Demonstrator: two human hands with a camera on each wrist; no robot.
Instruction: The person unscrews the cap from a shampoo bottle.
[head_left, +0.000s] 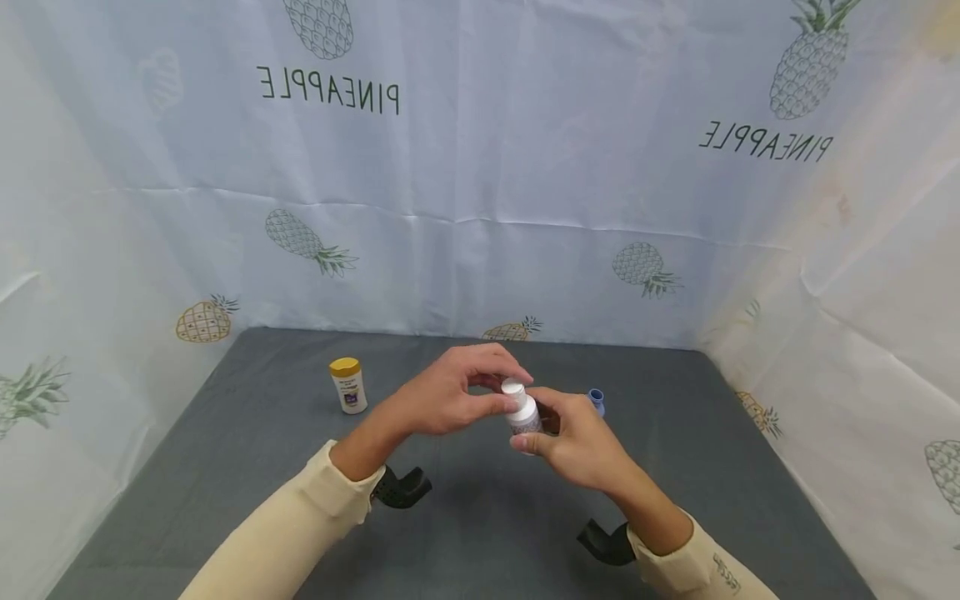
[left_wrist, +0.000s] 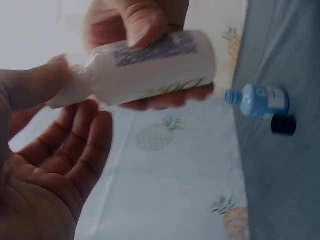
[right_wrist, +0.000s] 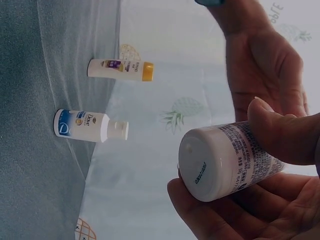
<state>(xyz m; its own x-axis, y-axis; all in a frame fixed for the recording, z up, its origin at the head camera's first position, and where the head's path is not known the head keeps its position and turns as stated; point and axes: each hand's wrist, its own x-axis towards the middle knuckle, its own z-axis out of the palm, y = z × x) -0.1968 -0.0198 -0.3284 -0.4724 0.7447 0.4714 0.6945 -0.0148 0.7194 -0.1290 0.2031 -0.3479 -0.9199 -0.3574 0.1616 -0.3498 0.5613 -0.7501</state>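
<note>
A small white Dove bottle (head_left: pixel 526 418) is held up over the table, tilted, its printed label showing in the left wrist view. My right hand (head_left: pixel 581 440) grips the bottle's body, thumb on one side and fingers on the other. At the top, my left hand (head_left: pixel 450 390) pinches the white cap (head_left: pixel 513 387) between thumb and fingers. Whether the cap is still seated on the neck I cannot tell. In the right wrist view the bottle's round base (right_wrist: pixel 201 165), with a printed code, faces the camera.
A white bottle with a yellow cap (head_left: pixel 348 386) stands at the left. Another Dove bottle (right_wrist: pixel 90 125), white and blue, stands on the table. An uncapped blue bottle (left_wrist: pixel 265 101) stands behind my right hand, with a dark cap (left_wrist: pixel 283 125) beside it. Pineapple-print curtains (head_left: pixel 480 167) surround the table.
</note>
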